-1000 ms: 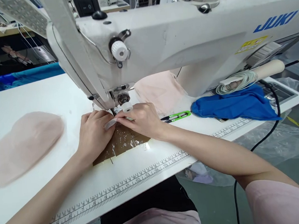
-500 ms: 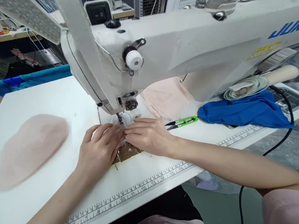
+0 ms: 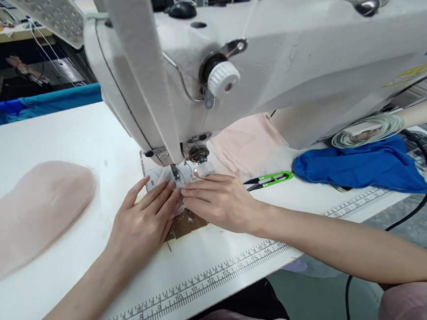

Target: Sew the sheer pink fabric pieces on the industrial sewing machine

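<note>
A small piece of sheer whitish fabric (image 3: 179,210) lies under the presser foot (image 3: 175,172) of a white sewing machine (image 3: 283,61). My left hand (image 3: 147,214) rests on the fabric's left side with fingers stretched out, the index finger apart from the others; its thumb is hidden. From the right, my right hand (image 3: 222,202) has its fingers pressed together, their tips on the fabric close to the foot. What lies beneath both sets of fingertips is mostly covered. Green thread snips (image 3: 270,179) lie just beyond my right hand.
A sheer pink fabric piece (image 3: 40,213) lies at left on the white table (image 3: 96,134). Folded pink fabric (image 3: 249,140) sits under the machine arm. A blue cloth (image 3: 358,166) and coiled cord (image 3: 370,130) are at right. A ruler strip (image 3: 194,286) follows the front edge.
The view has moved closer to the machine, which looks larger. My left index finger has spread away from its neighbours. Both hands stay at the foot, and more fabric shows there.
</note>
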`<state>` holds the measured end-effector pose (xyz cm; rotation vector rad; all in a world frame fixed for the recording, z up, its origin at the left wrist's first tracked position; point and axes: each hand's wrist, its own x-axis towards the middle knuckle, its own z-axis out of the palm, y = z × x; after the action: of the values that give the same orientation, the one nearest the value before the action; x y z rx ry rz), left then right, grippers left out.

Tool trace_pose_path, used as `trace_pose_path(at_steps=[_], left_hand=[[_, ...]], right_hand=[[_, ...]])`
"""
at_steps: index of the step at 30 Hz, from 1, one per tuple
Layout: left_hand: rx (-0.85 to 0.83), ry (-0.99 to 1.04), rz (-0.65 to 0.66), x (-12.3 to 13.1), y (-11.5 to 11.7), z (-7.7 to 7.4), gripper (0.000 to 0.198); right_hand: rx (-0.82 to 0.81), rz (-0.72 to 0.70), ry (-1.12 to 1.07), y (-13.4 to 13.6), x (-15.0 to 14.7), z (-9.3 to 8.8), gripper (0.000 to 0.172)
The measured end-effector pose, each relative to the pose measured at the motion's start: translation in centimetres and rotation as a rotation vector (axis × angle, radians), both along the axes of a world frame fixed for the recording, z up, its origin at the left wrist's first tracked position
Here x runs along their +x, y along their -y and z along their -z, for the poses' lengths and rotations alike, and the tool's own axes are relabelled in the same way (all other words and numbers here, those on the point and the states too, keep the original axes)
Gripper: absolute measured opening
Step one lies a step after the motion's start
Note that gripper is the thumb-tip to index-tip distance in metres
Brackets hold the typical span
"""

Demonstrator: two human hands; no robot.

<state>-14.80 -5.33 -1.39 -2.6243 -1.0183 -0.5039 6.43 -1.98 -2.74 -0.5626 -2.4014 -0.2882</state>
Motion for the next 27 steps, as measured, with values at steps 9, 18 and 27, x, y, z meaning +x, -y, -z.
trace_pose_path(at_steps=[9,18,27], left_hand=[[0.012,-0.001,-0.007,0.08,-0.06,-0.02,0.033],[-0.039,0.004,-0.049,-0.21,0.1,0.22,0.036],[-0.022,0.01,-0.056,-0.24,-0.21,0.19,0.034]], right_hand=[[-0.045,-0.018,-0.004,-0.18,0.04,0.08,0.024],[-0.039,0.005,-0.058,-0.2,-0.17,-0.1,0.024],[-0.048,0.027,-0.048,-0.52,-0.19,-0.27,0.024]])
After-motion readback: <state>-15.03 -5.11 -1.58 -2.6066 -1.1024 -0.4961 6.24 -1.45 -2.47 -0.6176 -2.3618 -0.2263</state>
